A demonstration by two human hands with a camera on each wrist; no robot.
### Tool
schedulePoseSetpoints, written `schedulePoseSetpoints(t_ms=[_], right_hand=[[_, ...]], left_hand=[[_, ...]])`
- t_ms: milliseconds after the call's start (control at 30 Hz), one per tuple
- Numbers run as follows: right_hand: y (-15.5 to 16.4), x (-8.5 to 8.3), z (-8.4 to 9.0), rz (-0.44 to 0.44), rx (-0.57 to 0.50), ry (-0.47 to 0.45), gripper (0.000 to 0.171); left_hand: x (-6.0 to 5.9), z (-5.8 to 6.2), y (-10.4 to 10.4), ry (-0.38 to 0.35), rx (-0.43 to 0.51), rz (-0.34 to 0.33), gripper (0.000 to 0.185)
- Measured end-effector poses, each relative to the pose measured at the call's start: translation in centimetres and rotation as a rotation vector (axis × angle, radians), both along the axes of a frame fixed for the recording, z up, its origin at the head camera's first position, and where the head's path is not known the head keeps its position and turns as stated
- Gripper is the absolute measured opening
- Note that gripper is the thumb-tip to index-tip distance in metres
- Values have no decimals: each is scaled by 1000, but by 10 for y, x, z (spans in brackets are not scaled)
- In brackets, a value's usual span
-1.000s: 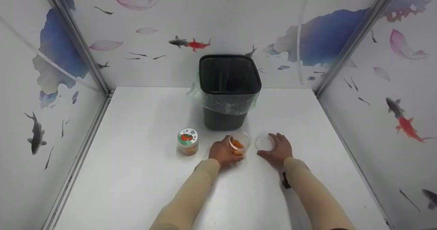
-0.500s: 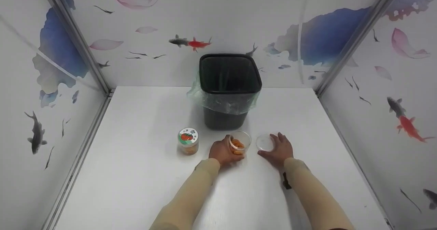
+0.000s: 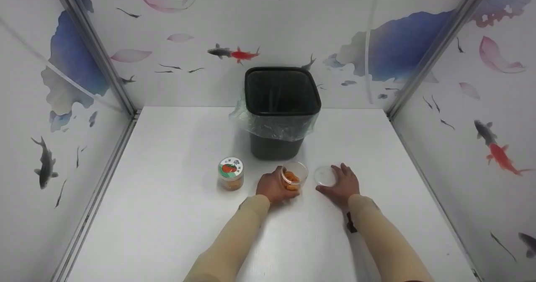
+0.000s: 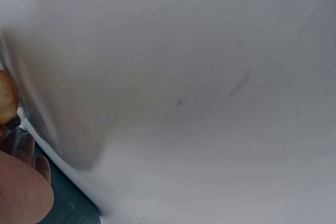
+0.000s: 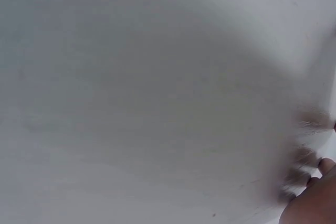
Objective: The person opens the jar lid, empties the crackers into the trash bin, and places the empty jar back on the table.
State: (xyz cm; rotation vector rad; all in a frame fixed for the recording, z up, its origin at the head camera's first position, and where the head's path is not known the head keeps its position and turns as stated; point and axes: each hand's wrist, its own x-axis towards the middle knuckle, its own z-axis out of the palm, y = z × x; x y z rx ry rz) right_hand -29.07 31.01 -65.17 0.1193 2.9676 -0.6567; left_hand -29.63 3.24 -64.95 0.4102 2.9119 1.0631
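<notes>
In the head view my left hand grips a clear, lidless jar from its left side. Orange pieces lie inside the jar. My right hand has its thumb and fingers curved round the right part of a round transparent lid, just right of the jar. The left wrist view catches part of the left hand and an orange piece at its left edge. Only a bit of the right hand enters the right wrist view, low at the right; the lid is out of sight there.
A second jar with a printed lid stands left of my left hand. Behind both hands is a black bin with a translucent bag folded over its sides. Printed panels enclose the white table at the back and sides.
Over the last second the lid and my right hand have shifted very slightly to the right. My left hand and the jar hold still.
</notes>
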Motion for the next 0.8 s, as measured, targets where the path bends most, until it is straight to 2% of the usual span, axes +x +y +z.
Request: schedulePoseSetpoints(t_ms=[133, 367, 600, 733, 800], right_hand=[[0, 2, 3, 8, -11, -9, 106], [5, -3, -7, 24, -9, -6, 111], [-1, 5, 12, 27, -29, -31, 106], [10, -6, 5, 84, 11, -25, 115], [16, -11, 7, 114, 12, -18, 118]], left_hand=[[0, 0, 0, 10, -7, -5, 101], [1, 1, 0, 7, -13, -9, 102], [0, -1, 0, -1, -24, -10, 104], [0, 0, -1, -4, -24, -8, 103], [0, 1, -1, -4, -19, -9, 102]])
